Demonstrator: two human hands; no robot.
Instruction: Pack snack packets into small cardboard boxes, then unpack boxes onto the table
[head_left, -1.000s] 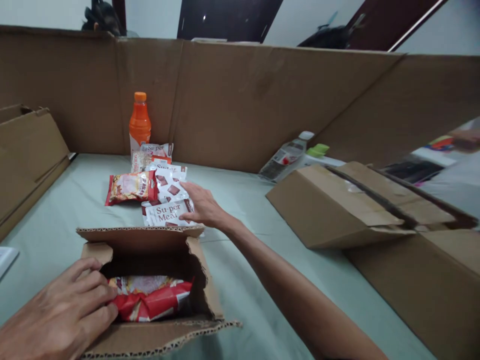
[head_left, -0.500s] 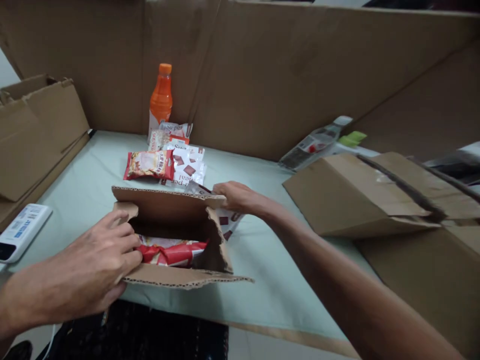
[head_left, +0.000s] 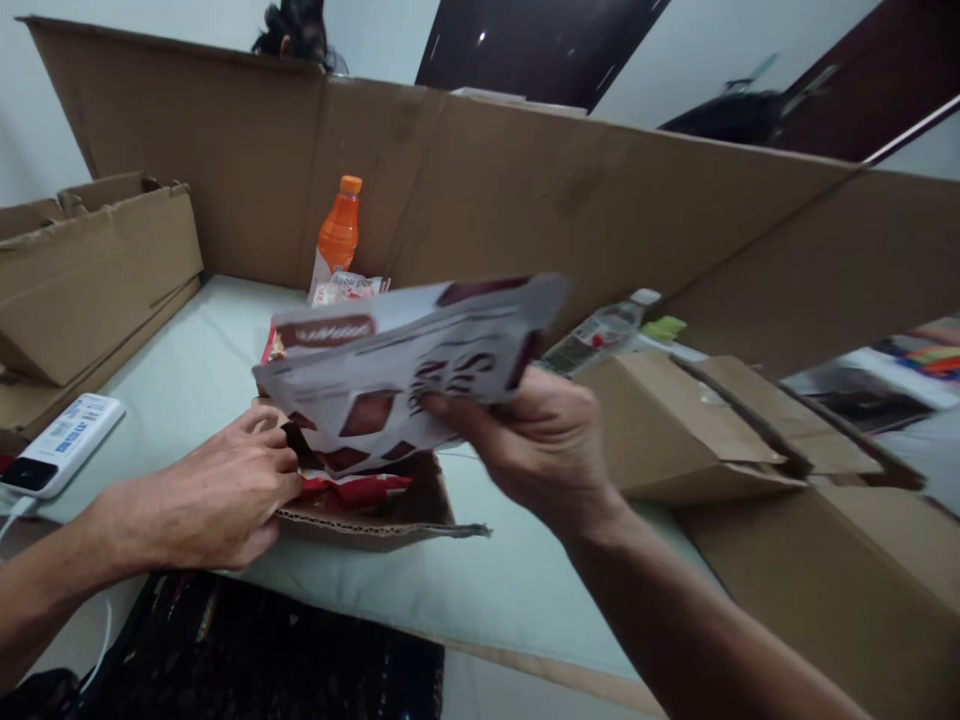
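My right hand (head_left: pixel 540 445) grips white snack packets with brown squares (head_left: pixel 405 375), lifted and blurred above a small open cardboard box (head_left: pixel 390 515). My left hand (head_left: pixel 221 490) rests on the box's left side, fingers at its opening. Inside the box lies a red snack packet (head_left: pixel 360 488), mostly hidden by the lifted packets. Behind, an orange bottle (head_left: pixel 337 235) stands by the cardboard wall with another white packet (head_left: pixel 352 288) at its foot.
Cardboard walls (head_left: pixel 525 190) enclose the pale green table (head_left: pixel 187 370). Flattened boxes (head_left: pixel 712 430) lie at right, a folded box (head_left: pixel 90 270) at left. A white power bank (head_left: pixel 60 445) sits near the left edge. A clear bottle (head_left: pixel 600 330) lies at back right.
My right hand picked the white packets off the table and raised them over the box. The camera view shifted; my left hand stayed at the box.
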